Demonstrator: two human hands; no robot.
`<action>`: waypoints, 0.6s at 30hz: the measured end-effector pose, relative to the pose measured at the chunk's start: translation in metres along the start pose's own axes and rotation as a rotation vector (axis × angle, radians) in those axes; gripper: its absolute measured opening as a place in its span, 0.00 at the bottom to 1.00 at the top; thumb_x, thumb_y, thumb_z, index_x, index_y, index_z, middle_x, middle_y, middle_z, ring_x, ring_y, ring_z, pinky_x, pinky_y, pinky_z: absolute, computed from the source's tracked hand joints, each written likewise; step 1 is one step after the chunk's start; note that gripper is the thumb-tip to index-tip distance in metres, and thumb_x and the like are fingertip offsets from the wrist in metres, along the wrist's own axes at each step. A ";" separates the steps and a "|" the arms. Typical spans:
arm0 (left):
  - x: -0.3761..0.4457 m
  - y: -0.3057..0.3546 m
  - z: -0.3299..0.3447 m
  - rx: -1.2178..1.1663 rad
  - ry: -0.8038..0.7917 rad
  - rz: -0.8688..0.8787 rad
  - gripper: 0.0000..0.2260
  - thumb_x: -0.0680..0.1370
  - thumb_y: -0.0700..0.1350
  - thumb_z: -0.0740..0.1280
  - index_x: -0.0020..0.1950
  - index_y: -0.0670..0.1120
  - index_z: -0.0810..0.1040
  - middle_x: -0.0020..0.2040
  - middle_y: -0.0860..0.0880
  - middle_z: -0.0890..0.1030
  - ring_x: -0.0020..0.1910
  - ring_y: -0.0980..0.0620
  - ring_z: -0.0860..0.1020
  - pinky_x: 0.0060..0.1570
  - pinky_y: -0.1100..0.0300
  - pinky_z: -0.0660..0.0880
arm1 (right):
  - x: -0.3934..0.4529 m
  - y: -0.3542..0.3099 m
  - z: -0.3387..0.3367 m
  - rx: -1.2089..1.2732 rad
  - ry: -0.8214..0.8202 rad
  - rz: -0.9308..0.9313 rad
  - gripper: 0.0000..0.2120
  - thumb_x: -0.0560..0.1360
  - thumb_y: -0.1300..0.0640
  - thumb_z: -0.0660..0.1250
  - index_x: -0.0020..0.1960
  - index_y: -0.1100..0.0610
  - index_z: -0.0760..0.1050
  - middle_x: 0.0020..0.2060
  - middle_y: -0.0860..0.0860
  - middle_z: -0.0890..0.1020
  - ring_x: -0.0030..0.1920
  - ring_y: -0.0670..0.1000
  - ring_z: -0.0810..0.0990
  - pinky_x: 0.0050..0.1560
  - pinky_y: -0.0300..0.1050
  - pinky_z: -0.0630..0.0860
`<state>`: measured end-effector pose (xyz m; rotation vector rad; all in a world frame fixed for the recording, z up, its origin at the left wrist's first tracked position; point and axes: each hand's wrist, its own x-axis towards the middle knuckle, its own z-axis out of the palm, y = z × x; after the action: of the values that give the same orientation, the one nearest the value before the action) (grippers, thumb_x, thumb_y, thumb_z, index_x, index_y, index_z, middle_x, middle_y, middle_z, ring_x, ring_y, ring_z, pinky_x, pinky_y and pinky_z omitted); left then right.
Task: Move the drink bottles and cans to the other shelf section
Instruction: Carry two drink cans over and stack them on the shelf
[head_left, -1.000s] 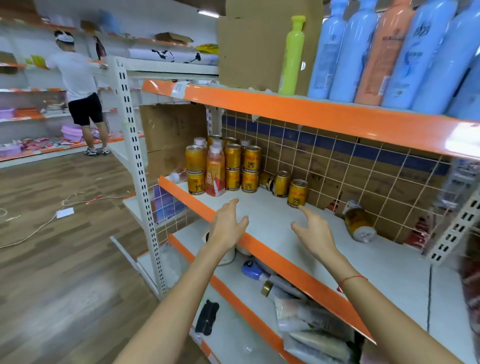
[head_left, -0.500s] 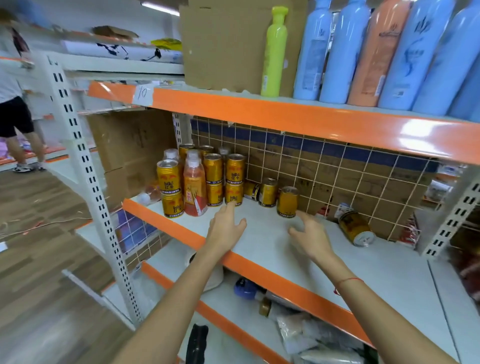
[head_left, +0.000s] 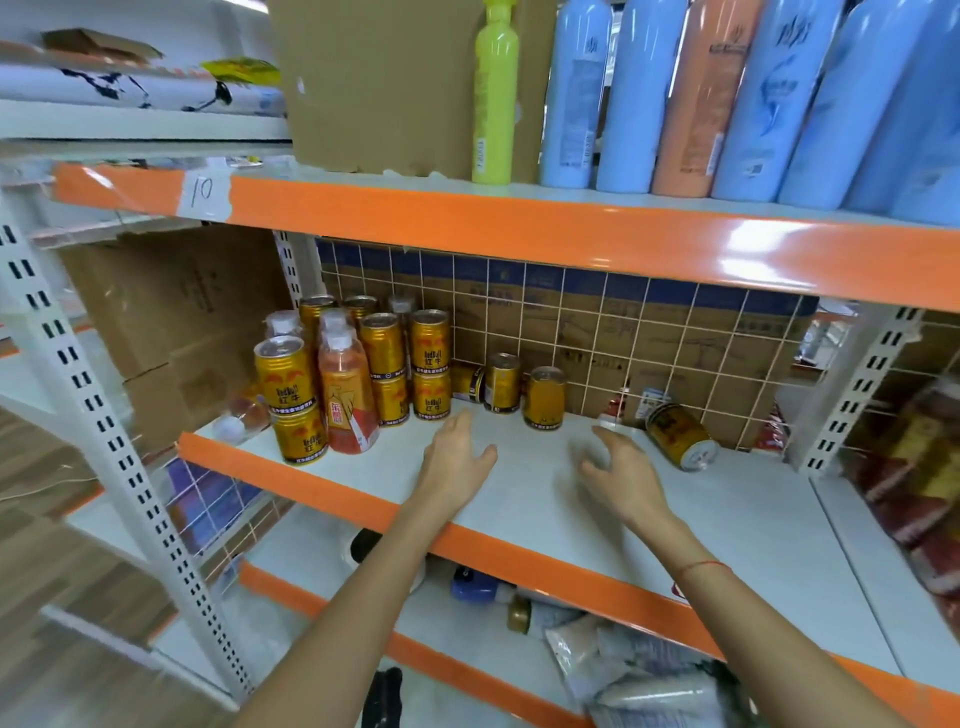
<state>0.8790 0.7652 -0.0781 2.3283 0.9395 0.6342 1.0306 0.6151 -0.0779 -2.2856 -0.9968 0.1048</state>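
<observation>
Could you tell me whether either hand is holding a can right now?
No, the left hand and right hand are both empty above the shelf, short of the cans.

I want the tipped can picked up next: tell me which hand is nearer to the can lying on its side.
Right. The right hand hovers just left of the tipped can; the left hand is farther left, near the stacked cans.

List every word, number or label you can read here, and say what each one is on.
"10": handwritten on the white paper tag taped to the upper shelf's orange edge.
"RedBull": on the front stacked gold can, above two Chinese characters.
Orange drink bottle: its label print is too blurred to read.
Tall blue bottles and cardboard boxes: print too small or blurred to read.
</observation>
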 end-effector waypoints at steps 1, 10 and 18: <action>0.003 0.001 0.002 -0.003 -0.004 0.000 0.28 0.79 0.48 0.63 0.76 0.41 0.58 0.74 0.43 0.64 0.72 0.45 0.64 0.69 0.53 0.63 | 0.002 0.002 -0.001 0.004 0.004 0.010 0.28 0.76 0.55 0.66 0.73 0.57 0.63 0.71 0.56 0.69 0.70 0.56 0.67 0.66 0.48 0.66; 0.035 0.011 0.009 -0.067 0.035 0.017 0.27 0.78 0.46 0.66 0.75 0.42 0.61 0.71 0.43 0.69 0.69 0.45 0.68 0.65 0.55 0.66 | 0.029 0.007 -0.011 0.016 0.029 0.036 0.20 0.75 0.56 0.65 0.66 0.56 0.70 0.57 0.59 0.79 0.51 0.59 0.80 0.51 0.52 0.78; 0.078 -0.017 0.034 -0.104 0.075 0.063 0.23 0.75 0.43 0.70 0.67 0.43 0.69 0.62 0.43 0.76 0.61 0.45 0.74 0.56 0.58 0.69 | 0.070 0.011 0.025 -0.099 0.027 -0.013 0.18 0.76 0.54 0.65 0.64 0.58 0.69 0.55 0.59 0.78 0.53 0.60 0.77 0.45 0.46 0.72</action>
<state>0.9412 0.8220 -0.0973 2.2628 0.8482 0.7825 1.0793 0.6702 -0.0916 -2.3630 -1.0233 0.0192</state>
